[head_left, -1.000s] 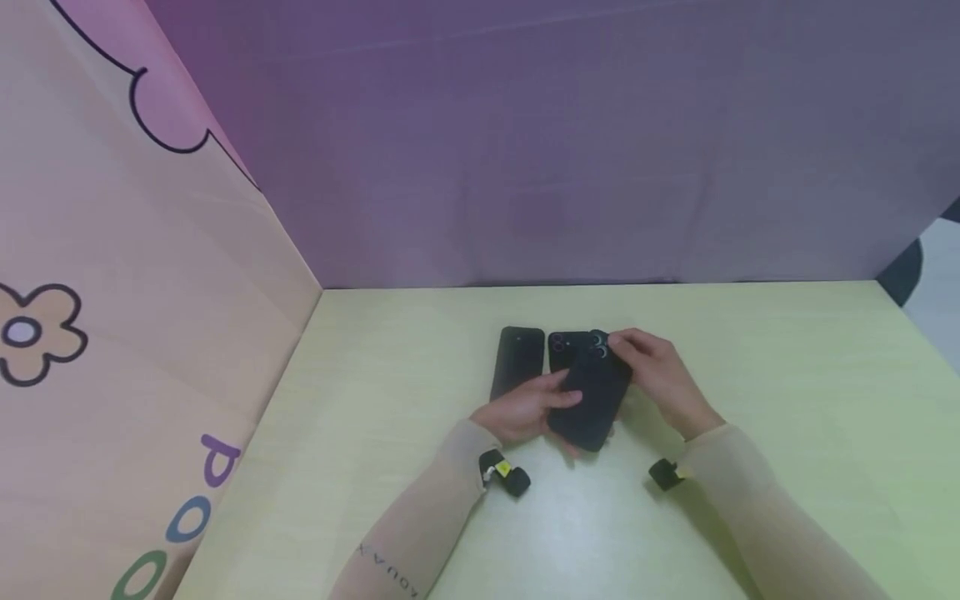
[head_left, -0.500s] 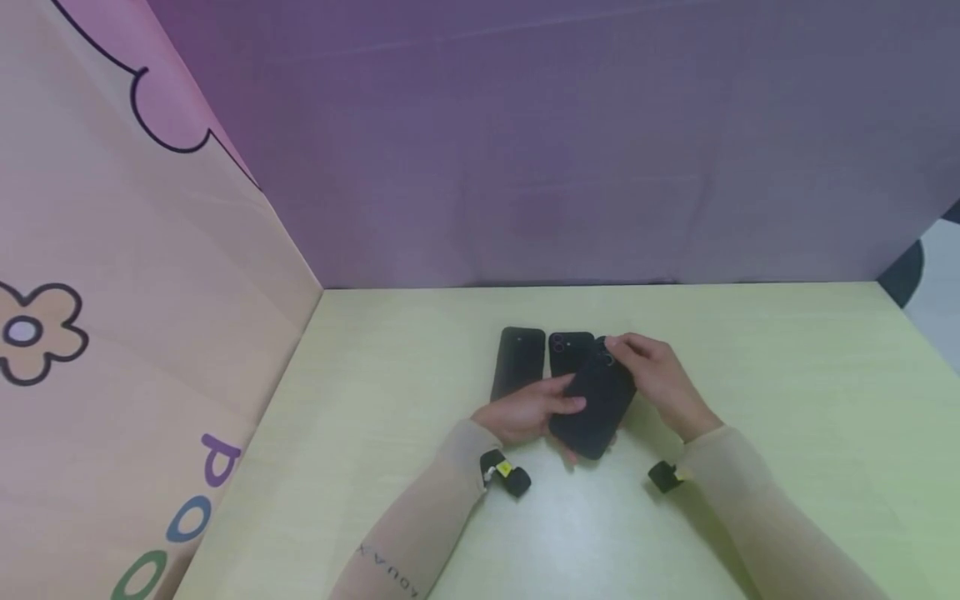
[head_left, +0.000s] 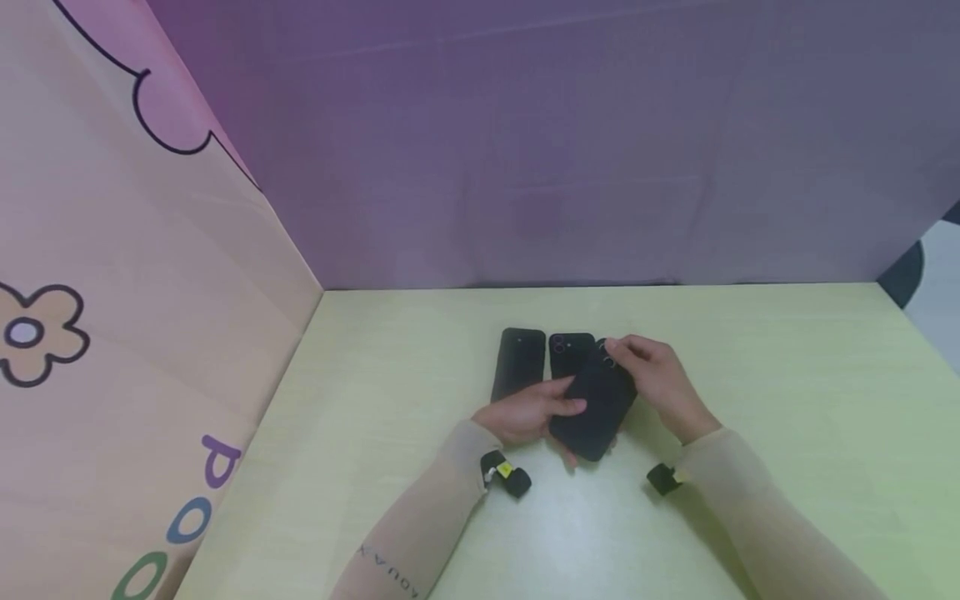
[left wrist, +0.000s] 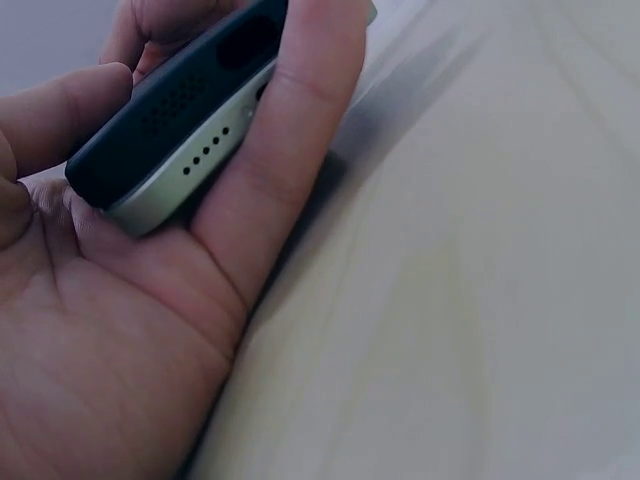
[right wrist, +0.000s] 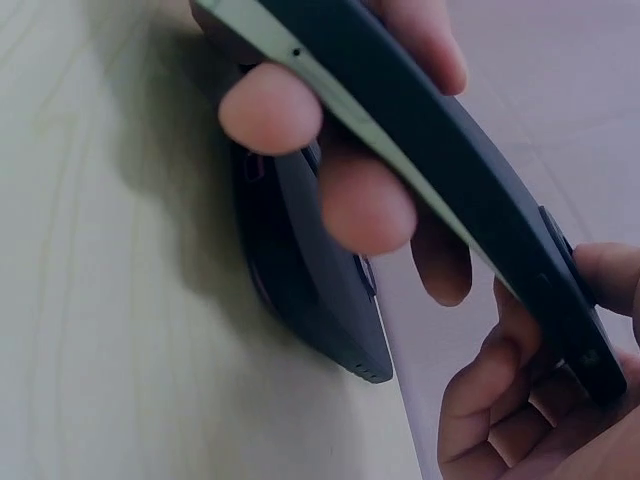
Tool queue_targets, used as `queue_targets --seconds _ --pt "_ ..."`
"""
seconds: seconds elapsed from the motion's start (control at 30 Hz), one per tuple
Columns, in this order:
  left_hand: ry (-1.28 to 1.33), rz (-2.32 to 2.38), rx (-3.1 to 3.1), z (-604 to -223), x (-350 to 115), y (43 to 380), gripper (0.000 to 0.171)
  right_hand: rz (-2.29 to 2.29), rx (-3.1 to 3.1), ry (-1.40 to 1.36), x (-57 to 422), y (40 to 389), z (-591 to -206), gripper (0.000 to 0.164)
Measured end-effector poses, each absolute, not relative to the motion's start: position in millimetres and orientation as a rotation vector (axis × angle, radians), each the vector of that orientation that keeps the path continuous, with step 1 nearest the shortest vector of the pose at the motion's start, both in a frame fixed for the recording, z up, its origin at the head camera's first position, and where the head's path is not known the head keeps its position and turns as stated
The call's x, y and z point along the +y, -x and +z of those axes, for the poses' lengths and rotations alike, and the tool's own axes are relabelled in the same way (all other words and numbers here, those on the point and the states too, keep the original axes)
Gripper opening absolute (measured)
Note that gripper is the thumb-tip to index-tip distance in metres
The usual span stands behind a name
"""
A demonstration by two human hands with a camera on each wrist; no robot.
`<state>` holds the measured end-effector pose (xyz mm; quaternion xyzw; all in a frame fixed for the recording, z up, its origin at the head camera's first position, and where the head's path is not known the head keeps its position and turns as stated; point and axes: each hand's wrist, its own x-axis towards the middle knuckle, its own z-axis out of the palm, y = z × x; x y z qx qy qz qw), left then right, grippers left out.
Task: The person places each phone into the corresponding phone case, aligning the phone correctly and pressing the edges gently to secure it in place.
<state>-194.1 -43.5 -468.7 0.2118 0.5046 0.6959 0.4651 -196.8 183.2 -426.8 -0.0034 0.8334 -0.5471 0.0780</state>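
Observation:
A pale-edged phone (left wrist: 165, 198) with a black phone case (head_left: 592, 417) over its back is tilted in both hands above the table. My left hand (head_left: 525, 412) grips its lower part, thumb on the case and fingers underneath. At the camera end, my right hand (head_left: 663, 387) pinches the upper right corner. In the left wrist view the phone's bottom edge, with its row of speaker holes, shows outside the case. Along the side in the right wrist view, a pale strip of phone (right wrist: 255, 25) stands out from the case.
Two more black phones or cases lie side by side behind the hands: one with two camera rings (head_left: 572, 354) and a plain one (head_left: 519, 360) to its left. A purple backdrop (head_left: 525, 167) stands along the far table edge, a printed panel (head_left: 187, 292) at left.
The phone and case have dropped slightly toward the person. My right thumb now covers more of the camera rings; my left hand has barely shifted.

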Motion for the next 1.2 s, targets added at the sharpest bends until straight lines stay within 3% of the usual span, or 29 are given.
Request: queue_targets --seconds 1.2 --pt "-0.537 1.7 1.257 -471.2 -42.4 196.1 0.049 -1.659 2.498 -0.002 183.4 196.7 -425.8 0.055"
